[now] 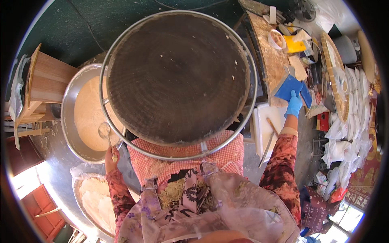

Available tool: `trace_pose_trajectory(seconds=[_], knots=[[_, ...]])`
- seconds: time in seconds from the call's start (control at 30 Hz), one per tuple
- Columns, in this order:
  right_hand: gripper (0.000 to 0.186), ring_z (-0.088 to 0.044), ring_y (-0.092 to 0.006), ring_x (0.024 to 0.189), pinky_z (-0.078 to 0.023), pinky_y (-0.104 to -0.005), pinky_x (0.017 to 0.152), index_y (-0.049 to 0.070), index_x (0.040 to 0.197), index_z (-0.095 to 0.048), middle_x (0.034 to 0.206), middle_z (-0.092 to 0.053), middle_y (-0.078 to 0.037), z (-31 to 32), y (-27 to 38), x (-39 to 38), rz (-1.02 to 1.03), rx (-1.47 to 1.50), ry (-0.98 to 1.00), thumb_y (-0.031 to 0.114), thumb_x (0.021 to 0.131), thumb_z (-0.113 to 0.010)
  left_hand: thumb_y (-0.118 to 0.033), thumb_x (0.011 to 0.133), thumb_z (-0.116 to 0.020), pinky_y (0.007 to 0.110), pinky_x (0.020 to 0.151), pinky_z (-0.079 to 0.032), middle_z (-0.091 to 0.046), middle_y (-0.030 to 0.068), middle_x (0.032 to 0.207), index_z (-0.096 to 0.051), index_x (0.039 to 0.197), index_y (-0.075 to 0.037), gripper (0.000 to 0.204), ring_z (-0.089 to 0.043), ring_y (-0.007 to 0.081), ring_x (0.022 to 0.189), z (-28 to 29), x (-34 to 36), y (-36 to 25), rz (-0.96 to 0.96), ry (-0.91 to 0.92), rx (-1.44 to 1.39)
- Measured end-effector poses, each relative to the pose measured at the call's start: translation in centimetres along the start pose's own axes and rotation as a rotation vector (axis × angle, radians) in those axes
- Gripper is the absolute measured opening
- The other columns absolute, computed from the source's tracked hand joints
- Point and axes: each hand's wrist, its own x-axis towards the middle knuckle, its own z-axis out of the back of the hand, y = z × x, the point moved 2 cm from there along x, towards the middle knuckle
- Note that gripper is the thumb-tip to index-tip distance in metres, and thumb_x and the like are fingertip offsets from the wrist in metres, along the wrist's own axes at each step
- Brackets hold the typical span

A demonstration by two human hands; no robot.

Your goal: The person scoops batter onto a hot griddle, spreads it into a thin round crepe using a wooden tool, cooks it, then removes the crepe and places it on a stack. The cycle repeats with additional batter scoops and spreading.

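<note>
Head view: the left hand [111, 157] pinches the handle of a ladle [104, 130] whose bowl sits in the batter basin [69, 106] beside the big dark griddle [177, 77]; lift it level to avoid drips. The gloved right hand [293, 106] closes on a blue pad [288, 87] at the side table [270, 56]. The griddle's raised rim [106, 106] overhangs the basin, crowding the ladle's way up; a stick [267, 142] lies on the white board [262, 121].

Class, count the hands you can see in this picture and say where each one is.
2. The left hand grips a ladle over the batter bowl; the gloved right hand touches a blue box. None seem hidden.
</note>
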Motion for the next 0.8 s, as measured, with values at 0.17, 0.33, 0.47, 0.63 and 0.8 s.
trace_pose_trajectory(seconds=[0.17, 0.33, 0.47, 0.63, 0.8], knots=[[0.041, -0.057, -0.0174, 0.091, -0.044, -0.0313, 0.083, -0.004, 0.112, -0.058, 0.105, -0.063, -0.012, 4.3, -7.1, -2.7, 0.121, 0.0, 0.09, 0.029, 0.088, -0.055, -0.03, 0.095, -0.044, 0.022, 0.041, -0.04, -0.044, -0.0014, 0.058, -0.049, 0.084, -0.006, 0.027, -0.044, 0.0099, 0.045, -0.1, -1.4, 0.4, -0.128, -0.056, 0.437], [0.057, -0.058, -0.0375, 0.097, -0.046, -0.0442, 0.082, -0.003, 0.111, -0.058, 0.107, -0.06, -0.024, 7.8, -19.5, -13.4, -0.168, -0.826, 0.21, 0.046, 0.083, -0.052, -0.017, 0.075, -0.06, 0.038, 0.049, -0.046, -0.059, 0.0119, 0.063, -0.056, 0.076, -0.004, 0.014, -0.059, 0.0244, 0.056, 2.5, -1.8, 1.3, -0.656, -0.41, 1.899], [0.044, -0.059, -0.0255, 0.073, -0.048, -0.0402, 0.067, -0.004, 0.1, -0.063, 0.086, -0.063, -0.019, 8.6, -24.3, -18.4, -0.139, -0.883, 0.421, 0.036, 0.084, -0.055, -0.025, 0.077, -0.059, 0.041, 0.053, -0.048, -0.063, 0.0186, 0.069, -0.061, 0.081, 0.0, 0.025, -0.061, 0.0296, 0.056, 2.5, -2.2, 2.8, -0.565, -0.642, 1.665], [0.044, -0.059, -0.0252, 0.073, -0.048, -0.0397, 0.066, -0.004, 0.1, -0.063, 0.086, -0.063, -0.019, 6.4, -22.6, -20.4, -0.306, -0.76, 0.511, 0.036, 0.084, -0.056, -0.024, 0.078, -0.058, 0.044, 0.057, -0.049, -0.062, 0.024, 0.074, -0.06, 0.086, 0.002, 0.027, -0.063, 0.0359, 0.065, -2.1, -5.9, 3.1, -0.898, -0.533, 1.515], [0.044, -0.059, -0.0249, 0.073, -0.048, -0.0392, 0.065, -0.004, 0.1, -0.063, 0.086, -0.063, -0.019, 1.9, -19.2, -21.3, -0.343, -0.684, 0.606, 0.036, 0.084, -0.056, -0.025, 0.08, -0.056, 0.048, 0.069, -0.048, -0.061, 0.0277, 0.084, -0.06, 0.09, 0.002, 0.029, -0.061, 0.0403, 0.078, -4.7, -3.7, -1.0, -1.163, -0.78, 1.641]])
